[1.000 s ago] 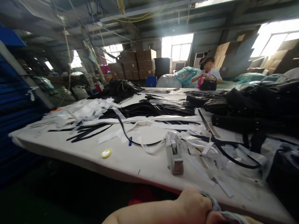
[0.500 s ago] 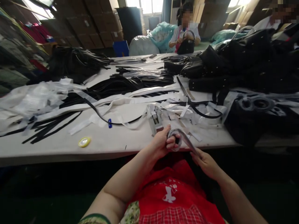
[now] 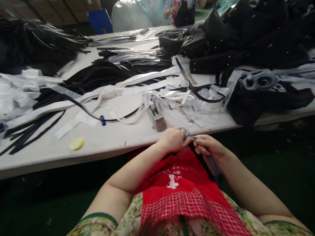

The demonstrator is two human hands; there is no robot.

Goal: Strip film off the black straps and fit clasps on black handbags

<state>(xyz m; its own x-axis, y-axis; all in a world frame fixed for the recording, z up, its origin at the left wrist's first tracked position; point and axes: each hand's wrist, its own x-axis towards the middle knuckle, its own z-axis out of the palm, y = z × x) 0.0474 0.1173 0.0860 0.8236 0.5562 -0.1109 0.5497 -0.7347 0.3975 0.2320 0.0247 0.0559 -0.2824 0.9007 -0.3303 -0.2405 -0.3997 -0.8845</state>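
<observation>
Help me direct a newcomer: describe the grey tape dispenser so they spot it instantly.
Find the white-covered table, then its near edge, just beyond the person's left hand. The dispenser sits there: boxy and grey, its solid body unlike the limp, pale strips beside it.

Wearer's hands [image 3: 173,140]: two; grey strip [image 3: 187,132]: probably one; tape dispenser [image 3: 157,117]: one.

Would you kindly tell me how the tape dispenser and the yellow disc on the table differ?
The tape dispenser is grey and boxy, while the yellow disc is round and flat.
The tape dispenser is clearly larger than the yellow disc.
The tape dispenser stands near the left hand; the yellow disc lies farther from it.
Both rest on the white table, and neither is held.
</observation>
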